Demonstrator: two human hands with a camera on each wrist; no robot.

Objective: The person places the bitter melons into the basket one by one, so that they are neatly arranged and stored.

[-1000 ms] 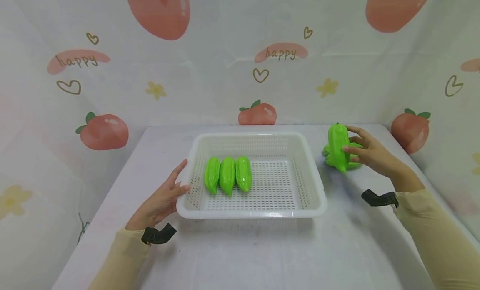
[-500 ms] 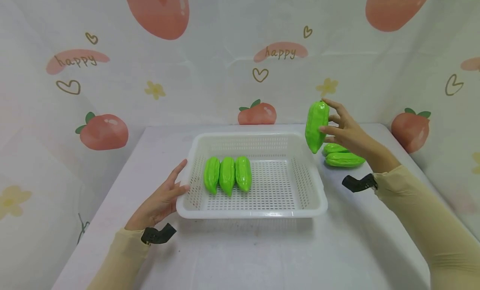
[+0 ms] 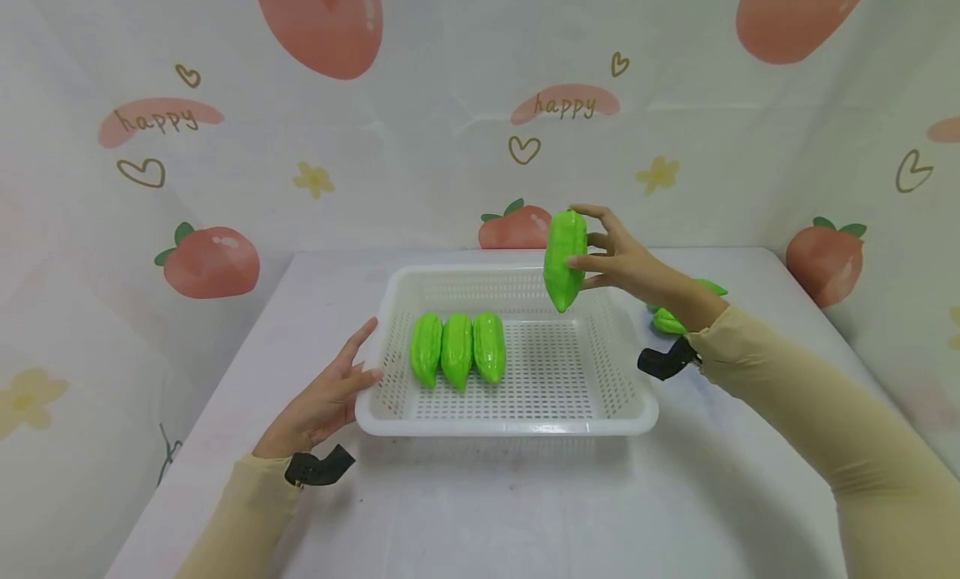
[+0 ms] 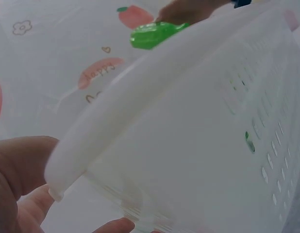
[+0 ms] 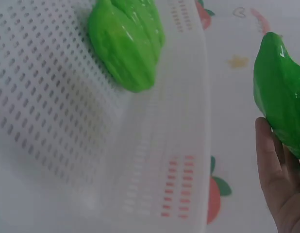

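Note:
In the head view my right hand (image 3: 618, 254) pinches a glossy green bitter melon (image 3: 565, 258) between thumb and fingers. The melon hangs upright, pointed end down, above the back right part of a white plastic basket (image 3: 506, 427). The right wrist view shows the same held melon (image 5: 281, 92) beyond the basket wall. Three more bitter melons (image 3: 457, 350) lie side by side in the basket's left half. At the basket's left side, my left hand (image 3: 322, 404) holds the rim, thumb over it and other fingers partly hidden beneath.
On the table (image 3: 510, 512), right of the basket, more bitter melons (image 3: 666, 321) lie partly hidden behind my right forearm. A printed cloth backdrop (image 3: 420, 146) rises behind the table. A dark strap-mounted camera (image 3: 667, 358) sits on my right wrist.
My right hand has lifted the bitter melon off the pile at the right and carried it left, over the basket. My left hand stays at the rim.

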